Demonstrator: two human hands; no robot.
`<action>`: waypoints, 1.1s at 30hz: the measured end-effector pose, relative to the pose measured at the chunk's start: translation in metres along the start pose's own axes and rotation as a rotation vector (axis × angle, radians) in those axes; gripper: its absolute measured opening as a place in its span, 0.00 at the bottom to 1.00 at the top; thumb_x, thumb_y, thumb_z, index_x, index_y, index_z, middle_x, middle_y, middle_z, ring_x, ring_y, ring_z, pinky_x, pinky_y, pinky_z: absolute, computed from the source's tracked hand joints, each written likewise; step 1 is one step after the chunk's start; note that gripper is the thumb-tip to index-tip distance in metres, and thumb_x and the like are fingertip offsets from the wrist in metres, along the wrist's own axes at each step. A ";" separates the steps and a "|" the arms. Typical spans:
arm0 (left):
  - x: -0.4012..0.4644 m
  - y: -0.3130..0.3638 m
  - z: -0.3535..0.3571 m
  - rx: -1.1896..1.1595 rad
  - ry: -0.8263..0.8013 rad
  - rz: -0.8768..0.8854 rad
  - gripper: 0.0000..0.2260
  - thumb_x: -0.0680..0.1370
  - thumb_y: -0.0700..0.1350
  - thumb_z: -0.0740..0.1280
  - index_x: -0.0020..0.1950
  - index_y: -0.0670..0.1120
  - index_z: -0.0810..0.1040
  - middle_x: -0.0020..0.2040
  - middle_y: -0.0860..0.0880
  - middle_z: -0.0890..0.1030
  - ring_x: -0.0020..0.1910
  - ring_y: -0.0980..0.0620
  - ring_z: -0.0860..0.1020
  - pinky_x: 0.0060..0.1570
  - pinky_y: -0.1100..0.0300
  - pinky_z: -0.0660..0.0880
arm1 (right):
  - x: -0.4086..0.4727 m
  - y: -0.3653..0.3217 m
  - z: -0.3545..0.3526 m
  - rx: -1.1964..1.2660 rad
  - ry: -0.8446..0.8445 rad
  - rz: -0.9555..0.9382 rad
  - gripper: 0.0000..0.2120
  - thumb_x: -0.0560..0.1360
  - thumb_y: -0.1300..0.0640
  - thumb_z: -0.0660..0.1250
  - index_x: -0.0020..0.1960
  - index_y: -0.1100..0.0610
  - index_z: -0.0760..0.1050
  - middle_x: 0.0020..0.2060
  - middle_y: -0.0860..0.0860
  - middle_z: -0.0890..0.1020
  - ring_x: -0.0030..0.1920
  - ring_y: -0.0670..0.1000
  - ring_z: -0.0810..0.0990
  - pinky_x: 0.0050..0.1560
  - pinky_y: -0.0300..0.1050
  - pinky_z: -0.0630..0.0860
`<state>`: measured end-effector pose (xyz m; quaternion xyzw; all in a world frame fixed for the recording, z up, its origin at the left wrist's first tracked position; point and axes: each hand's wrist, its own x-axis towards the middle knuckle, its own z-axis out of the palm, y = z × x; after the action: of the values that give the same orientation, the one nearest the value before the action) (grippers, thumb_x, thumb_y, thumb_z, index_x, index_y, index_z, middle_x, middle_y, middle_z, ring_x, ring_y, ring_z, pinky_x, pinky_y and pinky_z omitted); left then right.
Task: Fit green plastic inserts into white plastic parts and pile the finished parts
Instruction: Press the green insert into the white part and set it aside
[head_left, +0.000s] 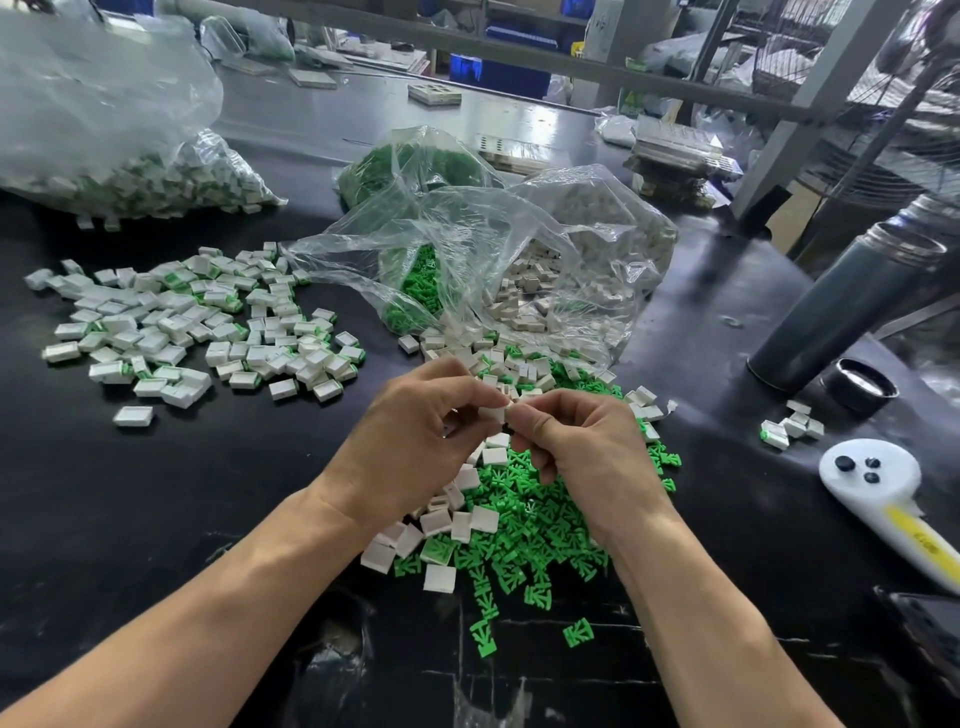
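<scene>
- Two bare arms are reaching in from the bottom edge, over a black, shiny table (156, 519) with scratches near the front.
- A loose heap of green inserts (530, 525) is lying under the hands. They are small, flat and spiky, like little forks, and they are pointing every which way.
- Plain white parts (441, 519) are mixing in on the left side of that heap. They are little smooth boxes, lying at all angles.
- The left hand (415, 441) is curling its fingers and pinching one white part (493, 414) at the fingertips, just above the heap.
- The right hand (576, 441) is pinching the same piece from the other side, thumb and first finger closed tight on it. The piece is mostly hidden, so I cannot tell which way its long side is pointing, or whether a green insert is in it.
- To the left, well apart, the finished parts (197, 332) are lying in a wide, low pile, white with green showing at the edges.
- To the right, a white handle with buttons (878, 493) and a dark grey bottle (847, 312) with its cap (860, 387) off are sitting.
- Behind the hands, a crinkly clear bag (467, 244) is spilling green and white pieces.
- Far left, a big clear bag (104, 130) is holding many more.
</scene>
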<state>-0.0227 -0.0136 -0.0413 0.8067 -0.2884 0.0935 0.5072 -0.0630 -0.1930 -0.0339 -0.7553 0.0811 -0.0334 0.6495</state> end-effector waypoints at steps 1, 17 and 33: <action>0.000 0.001 -0.001 0.013 -0.009 0.020 0.08 0.75 0.39 0.77 0.54 0.47 0.87 0.46 0.54 0.80 0.42 0.54 0.82 0.45 0.58 0.80 | -0.001 0.000 0.000 -0.007 -0.002 0.003 0.04 0.76 0.55 0.76 0.42 0.50 0.86 0.32 0.50 0.85 0.29 0.44 0.76 0.29 0.38 0.73; -0.002 0.009 0.007 -0.179 0.113 -0.150 0.08 0.76 0.41 0.76 0.53 0.50 0.85 0.47 0.55 0.82 0.43 0.54 0.83 0.45 0.51 0.83 | -0.007 -0.013 0.011 0.070 0.144 -0.032 0.17 0.82 0.46 0.66 0.44 0.56 0.85 0.34 0.53 0.85 0.30 0.48 0.75 0.27 0.41 0.71; -0.001 0.020 0.006 -0.309 0.030 -0.186 0.07 0.80 0.41 0.70 0.56 0.46 0.85 0.56 0.50 0.82 0.55 0.52 0.82 0.61 0.47 0.78 | -0.016 -0.018 0.033 0.091 -0.008 -0.034 0.31 0.82 0.33 0.52 0.32 0.48 0.80 0.26 0.50 0.76 0.25 0.46 0.71 0.23 0.37 0.66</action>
<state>-0.0360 -0.0247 -0.0295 0.7410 -0.2161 0.0128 0.6357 -0.0723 -0.1552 -0.0207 -0.7262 0.0639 -0.0451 0.6830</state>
